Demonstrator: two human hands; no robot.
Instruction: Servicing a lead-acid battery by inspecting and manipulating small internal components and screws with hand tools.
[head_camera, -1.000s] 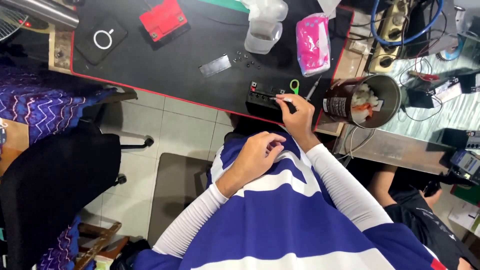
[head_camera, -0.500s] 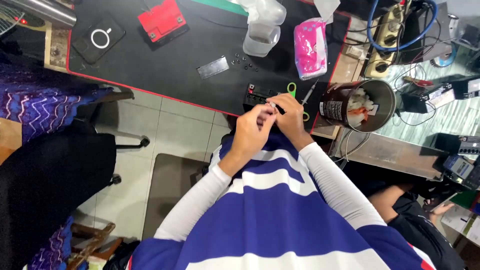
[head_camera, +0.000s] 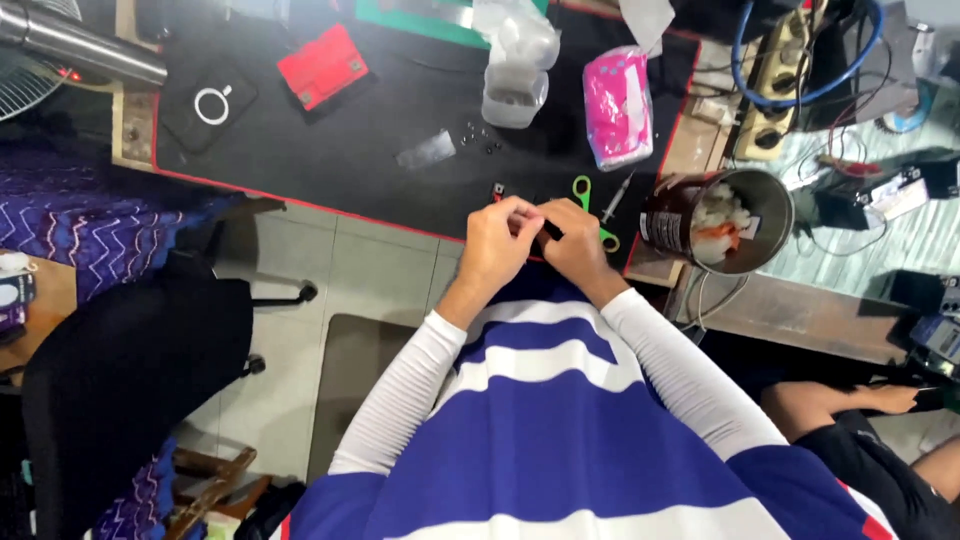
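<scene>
Much of the small work is hard to read: the two hands meet over the near edge of the black desk mat (head_camera: 330, 130), and whatever sits between the fingertips is a small dark part (head_camera: 548, 229), mostly covered by fingers. The mat's far side is cut off at the top of the view.

Going left to right along the mat: a black pad with a white ring (head_camera: 208, 103) near the left edge, a red flat case (head_camera: 322, 66), a small clear bag (head_camera: 426, 150), a clear plastic container (head_camera: 513, 85), then a pink packet (head_camera: 616, 105) toward the right edge. Open mat lies between the clear bag and the near red-trimmed edge, just left of the hands.

The left hand (head_camera: 494, 245) is curled, its fingertips pinched narrowly onto the small dark part at the mat's near edge. The right hand (head_camera: 573, 243) closes on it from the other side, fingers touching the left hand's. Just beyond the right hand lie green-handled scissors (head_camera: 590, 207), and a metal can (head_camera: 715, 220) stands past the mat's right edge.
</scene>
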